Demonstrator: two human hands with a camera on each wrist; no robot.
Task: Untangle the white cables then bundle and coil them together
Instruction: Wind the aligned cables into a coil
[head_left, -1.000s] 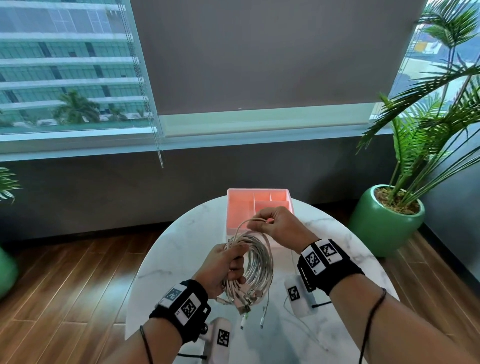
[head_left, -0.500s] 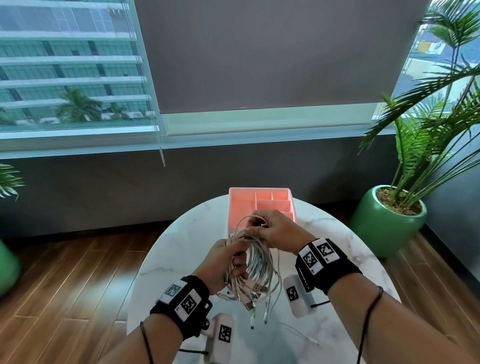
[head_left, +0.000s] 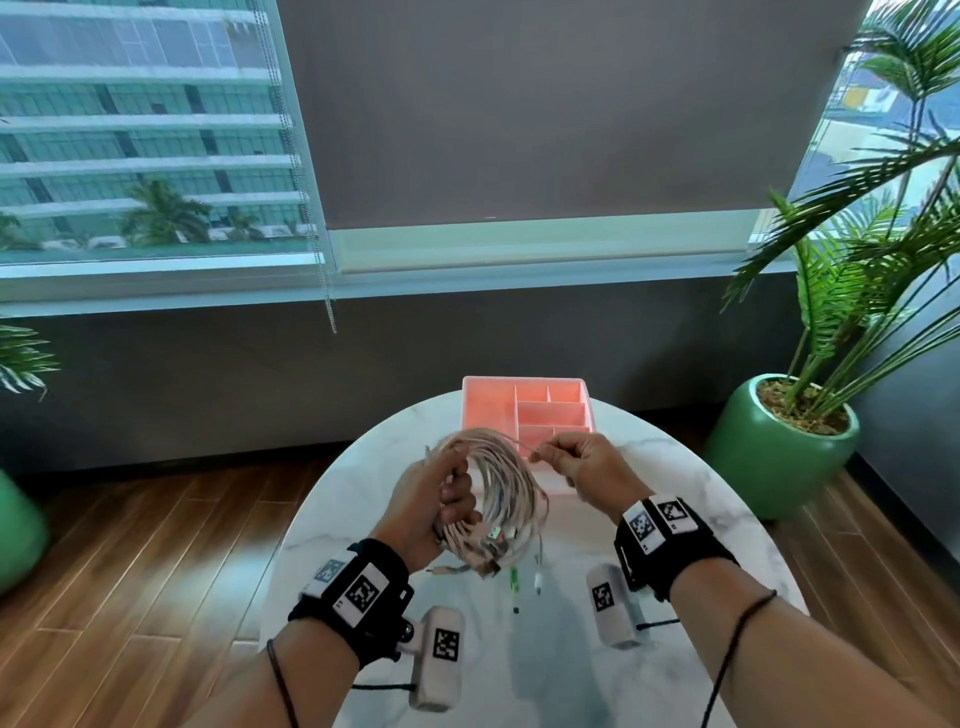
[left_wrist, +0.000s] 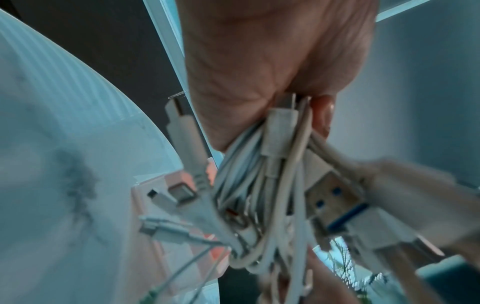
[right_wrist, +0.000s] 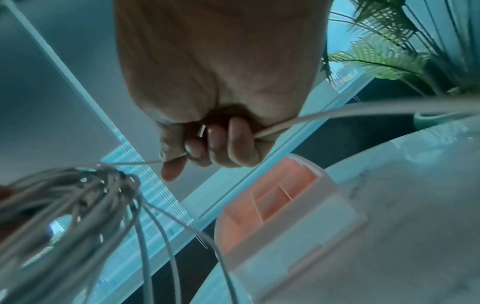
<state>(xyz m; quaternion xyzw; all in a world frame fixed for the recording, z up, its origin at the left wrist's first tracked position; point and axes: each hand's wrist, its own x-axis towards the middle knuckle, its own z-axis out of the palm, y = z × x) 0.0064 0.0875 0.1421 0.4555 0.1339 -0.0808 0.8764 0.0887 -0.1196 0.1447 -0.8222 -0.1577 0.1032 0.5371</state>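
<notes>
A coil of white cables (head_left: 506, 488) hangs above the round marble table (head_left: 675, 499). My left hand (head_left: 447, 499) grips the coil on its left side, fingers curled through the loops. Several plugs (head_left: 498, 545) dangle from its lower end. In the left wrist view the cable bundle (left_wrist: 262, 185) and USB plugs (left_wrist: 335, 197) crowd under my left hand (left_wrist: 298, 98). My right hand (head_left: 566, 462) pinches a single white strand (head_left: 519, 442) that runs from the coil's top. The right wrist view shows that strand (right_wrist: 145, 162) held between thumb and fingers of my right hand (right_wrist: 205, 148), with the coil (right_wrist: 78, 197) at lower left.
A pink compartment tray (head_left: 524, 405) stands at the table's far edge, just behind my hands, also the pink tray (right_wrist: 280, 207) in the right wrist view. A green potted palm (head_left: 779, 447) stands on the floor at the right. Wood floor surrounds the table.
My right hand moved right, away from the coil's top, drawing one strand out sideways. The left hand lifted and tilted the coil slightly while keeping its grip.
</notes>
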